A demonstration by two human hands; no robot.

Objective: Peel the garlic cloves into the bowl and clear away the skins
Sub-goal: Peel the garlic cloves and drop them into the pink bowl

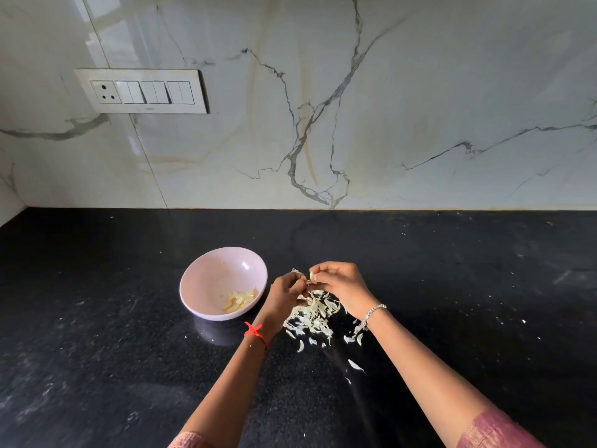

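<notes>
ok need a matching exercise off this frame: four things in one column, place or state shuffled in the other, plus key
Things:
1. peeled cloves
2. loose skins
3. unfinished clove
4. switch panel

Place or state:
A. mounted on the marble wall
B. heaped on the black counter
C. lying in the pink bowl
D. pinched by the right hand

Pairs: 1-C, 2-B, 3-D, 4-A
</notes>
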